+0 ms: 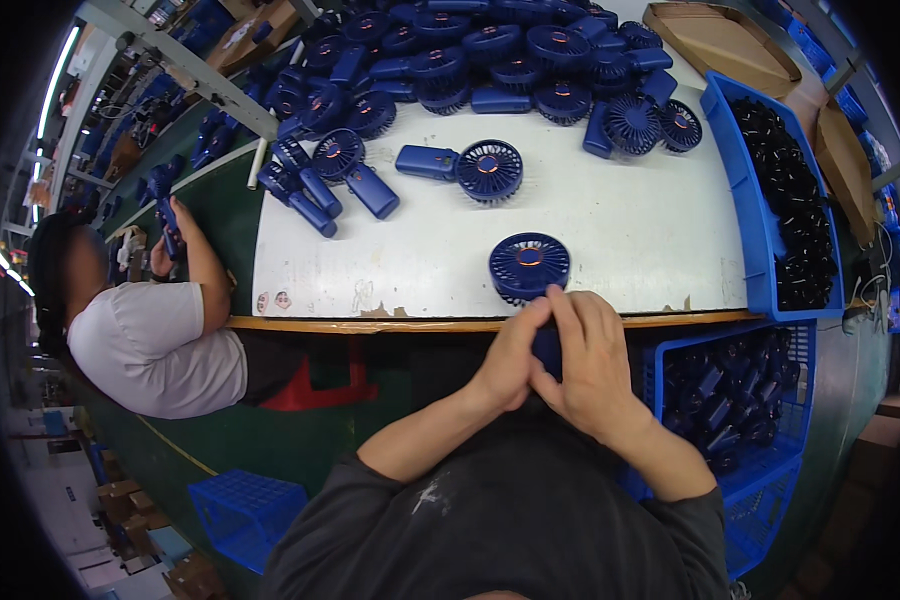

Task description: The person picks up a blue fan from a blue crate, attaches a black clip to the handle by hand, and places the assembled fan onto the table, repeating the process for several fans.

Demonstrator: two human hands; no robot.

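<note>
A dark blue handheld fan (530, 264) with an orange ring at its hub lies over the near edge of the white table. Its handle points toward me, between my two hands. My left hand (510, 360) closes on the handle from the left. My right hand (592, 365) wraps it from the right, fingertips at the lower rim of the fan head. Most of the handle is hidden by my fingers. Farther in, another handheld fan (489, 170) lies flat with its handle to the left. Several more fans (336, 155) lie in a small group at the left.
A large heap of blue fans (495, 45) covers the table's far side. At the right stands a blue bin (735, 190) of black parts. Below it, a blue crate (660, 365) holds more dark blue pieces. A co-worker (160, 340) at the left handles a fan beside a red stool (315, 385).
</note>
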